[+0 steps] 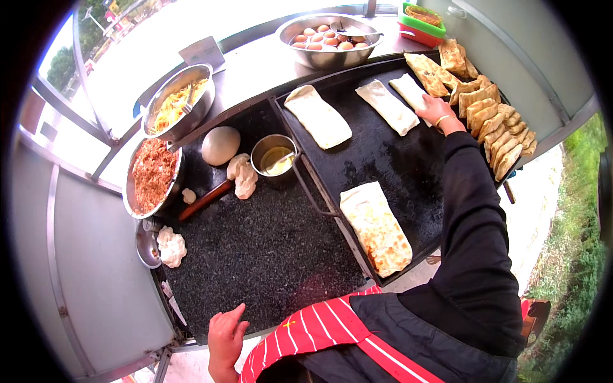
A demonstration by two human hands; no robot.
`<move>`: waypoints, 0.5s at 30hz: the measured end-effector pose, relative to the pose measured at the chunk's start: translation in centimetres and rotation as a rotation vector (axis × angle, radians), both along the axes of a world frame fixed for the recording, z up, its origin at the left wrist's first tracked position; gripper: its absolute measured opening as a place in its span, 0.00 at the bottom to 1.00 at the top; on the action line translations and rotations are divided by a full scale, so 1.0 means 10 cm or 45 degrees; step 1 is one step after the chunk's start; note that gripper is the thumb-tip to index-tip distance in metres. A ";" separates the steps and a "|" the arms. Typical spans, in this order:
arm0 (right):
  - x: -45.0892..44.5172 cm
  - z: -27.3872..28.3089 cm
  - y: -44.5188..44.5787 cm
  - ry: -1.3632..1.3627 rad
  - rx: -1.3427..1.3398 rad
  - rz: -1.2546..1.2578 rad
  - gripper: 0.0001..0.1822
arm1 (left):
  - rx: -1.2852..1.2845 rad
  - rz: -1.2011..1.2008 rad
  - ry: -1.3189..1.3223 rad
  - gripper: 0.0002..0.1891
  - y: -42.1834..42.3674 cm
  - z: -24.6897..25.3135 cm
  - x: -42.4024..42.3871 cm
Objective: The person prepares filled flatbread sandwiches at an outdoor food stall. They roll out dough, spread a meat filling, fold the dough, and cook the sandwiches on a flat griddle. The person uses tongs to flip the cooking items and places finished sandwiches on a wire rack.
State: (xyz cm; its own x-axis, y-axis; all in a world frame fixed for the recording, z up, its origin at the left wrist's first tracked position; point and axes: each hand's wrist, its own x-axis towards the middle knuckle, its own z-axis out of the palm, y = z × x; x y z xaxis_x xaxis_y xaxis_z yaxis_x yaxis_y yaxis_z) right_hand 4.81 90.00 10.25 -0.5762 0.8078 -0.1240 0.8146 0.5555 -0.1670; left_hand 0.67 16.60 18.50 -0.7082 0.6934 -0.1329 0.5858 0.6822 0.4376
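My right hand (pixel 437 114) reaches across the black griddle (pixel 397 158) and touches the lower end of a pale, folded flatbread (pixel 408 91); its fingertips are partly hidden. Left of it lie another narrow pale flatbread (pixel 387 106) and a wider uncooked one (pixel 317 116). A browned flatbread (pixel 376 227) rests at the griddle's near edge. Cooked flatbreads (pixel 493 122) stand in rows along the right side. Down at the front edge of the dark stone worktop (pixel 268 244), my left hand (pixel 227 337) holds nothing, with thumb and index finger apart.
At the back stands a steel bowl of eggs (pixel 330 40) beside green and red baskets (pixel 421 26). Bowls of shredded filling (pixel 177 105) and reddish filling (pixel 152 177) line the left. A dough ball (pixel 221 145), an oil pot (pixel 274 155), a rolling pin (pixel 206 200) and dough lumps (pixel 171 246) sit on the worktop.
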 end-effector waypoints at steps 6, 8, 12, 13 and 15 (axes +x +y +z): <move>-0.22 0.19 -0.34 0.232 0.436 0.209 0.29 | -0.014 -0.003 -0.005 0.22 0.02 0.01 0.01; -0.30 0.11 -0.29 0.468 0.120 0.461 0.28 | -0.010 -0.028 0.004 0.22 0.03 0.00 -0.01; -0.53 0.10 -0.73 0.303 0.038 0.531 0.35 | 0.003 -0.008 0.034 0.22 0.01 0.01 0.03; -0.56 0.14 -0.86 0.198 0.022 0.439 0.37 | -0.001 -0.003 0.035 0.22 0.00 0.01 0.03; -0.59 0.15 -0.94 0.032 0.051 0.380 0.38 | -0.001 0.002 0.038 0.22 -0.02 0.01 0.04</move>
State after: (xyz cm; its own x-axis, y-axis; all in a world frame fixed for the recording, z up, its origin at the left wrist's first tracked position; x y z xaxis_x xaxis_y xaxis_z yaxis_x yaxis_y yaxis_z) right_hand -1.12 80.62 11.73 -0.7912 0.6066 -0.0783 0.6106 0.7761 -0.1578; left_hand 1.10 16.39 18.55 -0.7130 0.6920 -0.1127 0.5972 0.6836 0.4195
